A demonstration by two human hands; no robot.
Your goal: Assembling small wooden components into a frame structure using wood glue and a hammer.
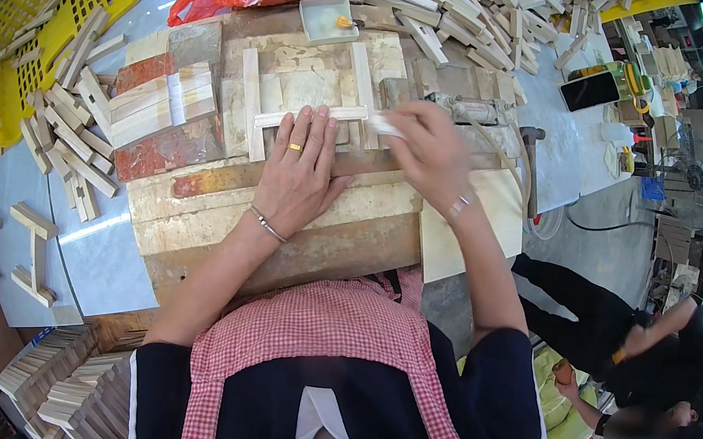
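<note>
My left hand point(301, 163) lies with its fingers stretched out on a pale wooden crossbar point(344, 114). The crossbar runs between two wooden side strips, the left strip point(250, 93) and the right strip point(363, 73), so they make an H shape on the worn work board point(194, 188). At the crossbar's right end, my right hand point(432, 155) pinches a small white piece point(385, 125), cloth or paper by its look, against the right strip. Motion blurs this hand somewhat.
A shallow tray point(327, 20) with a yellow-tipped tool stands behind. To the right are a metal air cylinder point(470, 110), a hammer point(531, 155) and a phone point(590, 91). Wood pieces point(479, 13) heap at the back; a yellow basket point(1, 27) stands left. A person point(647, 351) is at right.
</note>
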